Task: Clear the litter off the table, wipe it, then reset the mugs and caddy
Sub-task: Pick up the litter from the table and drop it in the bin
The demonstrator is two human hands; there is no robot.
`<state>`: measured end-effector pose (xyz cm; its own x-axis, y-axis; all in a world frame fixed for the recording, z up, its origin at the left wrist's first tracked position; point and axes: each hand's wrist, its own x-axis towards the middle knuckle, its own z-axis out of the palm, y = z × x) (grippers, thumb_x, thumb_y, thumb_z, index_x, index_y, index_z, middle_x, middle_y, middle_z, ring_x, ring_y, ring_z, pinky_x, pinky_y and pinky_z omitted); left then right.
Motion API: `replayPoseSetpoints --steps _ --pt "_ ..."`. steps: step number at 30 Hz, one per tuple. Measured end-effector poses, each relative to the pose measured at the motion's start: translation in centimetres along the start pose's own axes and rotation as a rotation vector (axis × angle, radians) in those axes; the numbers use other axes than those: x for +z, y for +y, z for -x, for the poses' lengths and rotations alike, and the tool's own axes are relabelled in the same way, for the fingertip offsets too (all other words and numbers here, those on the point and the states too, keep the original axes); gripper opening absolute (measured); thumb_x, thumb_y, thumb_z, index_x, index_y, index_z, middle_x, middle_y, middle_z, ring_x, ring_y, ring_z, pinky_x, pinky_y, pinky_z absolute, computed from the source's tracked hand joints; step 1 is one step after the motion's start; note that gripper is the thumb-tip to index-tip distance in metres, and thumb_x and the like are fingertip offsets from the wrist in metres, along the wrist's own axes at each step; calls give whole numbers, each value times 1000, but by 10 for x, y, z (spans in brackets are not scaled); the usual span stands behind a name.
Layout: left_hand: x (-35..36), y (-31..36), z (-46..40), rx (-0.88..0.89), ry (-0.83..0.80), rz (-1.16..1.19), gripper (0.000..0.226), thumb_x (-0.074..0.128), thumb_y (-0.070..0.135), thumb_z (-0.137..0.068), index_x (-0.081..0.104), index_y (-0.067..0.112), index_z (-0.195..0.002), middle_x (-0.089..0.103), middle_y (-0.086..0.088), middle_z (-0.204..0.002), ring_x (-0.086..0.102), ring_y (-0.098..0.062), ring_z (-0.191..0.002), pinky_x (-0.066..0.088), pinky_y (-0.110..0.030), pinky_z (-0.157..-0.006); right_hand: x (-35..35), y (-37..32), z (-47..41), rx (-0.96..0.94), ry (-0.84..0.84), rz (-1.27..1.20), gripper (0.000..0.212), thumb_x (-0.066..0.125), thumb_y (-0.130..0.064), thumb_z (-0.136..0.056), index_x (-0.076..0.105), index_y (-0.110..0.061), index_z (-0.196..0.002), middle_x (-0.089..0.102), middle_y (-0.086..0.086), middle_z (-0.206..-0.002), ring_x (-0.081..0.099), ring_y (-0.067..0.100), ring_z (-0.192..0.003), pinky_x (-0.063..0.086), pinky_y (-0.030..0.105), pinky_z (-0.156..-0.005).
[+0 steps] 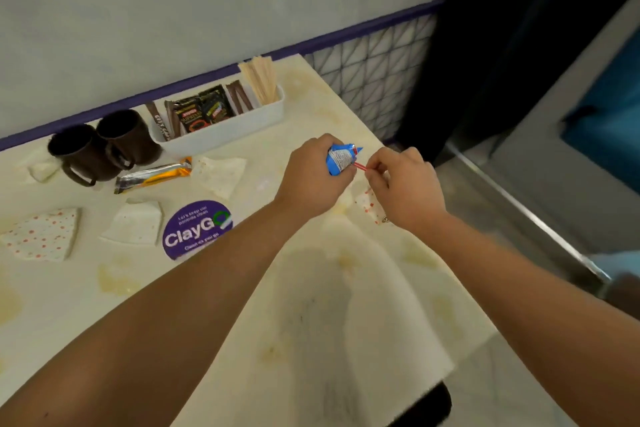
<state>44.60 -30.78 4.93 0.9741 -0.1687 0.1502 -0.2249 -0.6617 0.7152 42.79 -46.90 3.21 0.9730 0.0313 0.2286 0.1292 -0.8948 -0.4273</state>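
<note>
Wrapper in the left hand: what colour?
Blue wrapper, with white print and red at its top; head view.

— Where are we?

— We take it for a shared pantry or café corner. On the worktop [311, 305] we see a round purple sticker [195, 230] asking us to keep pantries clean, a white caddy [221, 126] of drink sachets and wooden stirrers [259, 80], and two brown mugs [104, 146].

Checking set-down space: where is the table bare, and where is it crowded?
Bare: the near table in front of the ClayGo sticker. Crowded: the back, around mugs, caddy, silver wrapper and torn napkins.
</note>
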Motion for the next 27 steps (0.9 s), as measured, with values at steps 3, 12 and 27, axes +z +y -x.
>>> replayPoseSetpoints --steps 3,12,27 --pt "19 33 46 55 -77 55 30 72 33 -83 58 18 -104 62 2 -93 54 -10 -71 38 -4 -55 -27 10 62 71 29 7 12 50 -28 -95 60 -25 -99 62 -9 -86 45 15 -94 38 33 -77" --pt "106 90 178 123 -311 185 23 70 25 -82 59 17 -100 59 1 -90 55 -10 -73 39 -12 -57 -64 71 234 303 6 -24 11 52 -24 -92 62 -20 -96 46 -19 -72 47 15 -91 42 33 -73" --pt "328 10 321 -183 -307 22 26 72 28 -78 53 17 -91 56 0 -89 56 -16 -76 46 -31 -62 81 245 408 631 -164 -196 12 54 -30 -91 61 -29 -100 56 1 -94 55 21 -89 45 30 -77"
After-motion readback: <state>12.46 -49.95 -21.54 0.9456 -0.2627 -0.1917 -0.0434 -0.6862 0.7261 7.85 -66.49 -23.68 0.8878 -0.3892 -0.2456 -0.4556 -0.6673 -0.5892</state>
